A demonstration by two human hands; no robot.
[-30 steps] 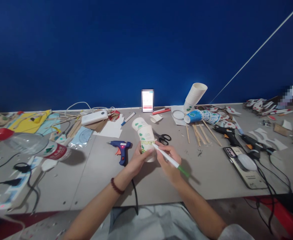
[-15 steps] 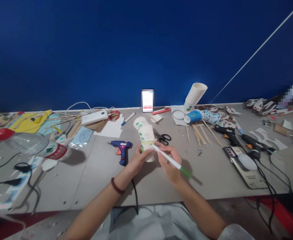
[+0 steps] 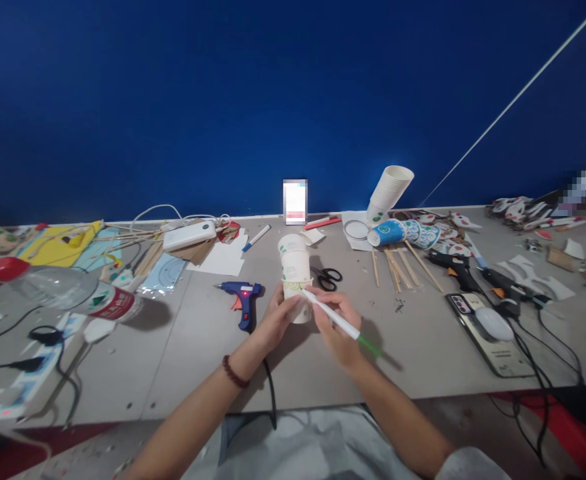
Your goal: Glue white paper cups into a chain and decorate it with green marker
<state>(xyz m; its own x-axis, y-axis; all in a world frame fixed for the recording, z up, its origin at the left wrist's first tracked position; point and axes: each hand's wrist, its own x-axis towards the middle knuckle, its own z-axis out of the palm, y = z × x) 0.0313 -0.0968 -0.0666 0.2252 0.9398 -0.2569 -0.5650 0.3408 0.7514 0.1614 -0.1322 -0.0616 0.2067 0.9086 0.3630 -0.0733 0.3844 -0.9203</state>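
Note:
Several white paper cups (image 3: 295,267) with green prints are joined end to end in a column near the middle of the table. My left hand (image 3: 277,319) is wrapped round the lower cup from the left. In my right hand (image 3: 340,327) is a white marker (image 3: 337,317) with a green end, its tip against the lower cup, where a green scalloped pattern shows. Black scissors (image 3: 329,278) lie just beyond my right hand. To the left of the cups rests a blue glue gun (image 3: 244,300) with a red light on it.
A bottle (image 3: 67,290) lies at the left above a power strip (image 3: 40,370). Blue-patterned cups (image 3: 405,233), wooden sticks (image 3: 397,268) and a tall cup stack (image 3: 390,191) are at the back right. A phone (image 3: 490,337) lies at the right; another screen (image 3: 295,201) stands by the wall.
The cup column has turned in my left hand and now stands straighter, its top shifted to the right. The marker has moved slightly left with its tip still at the lower cup.

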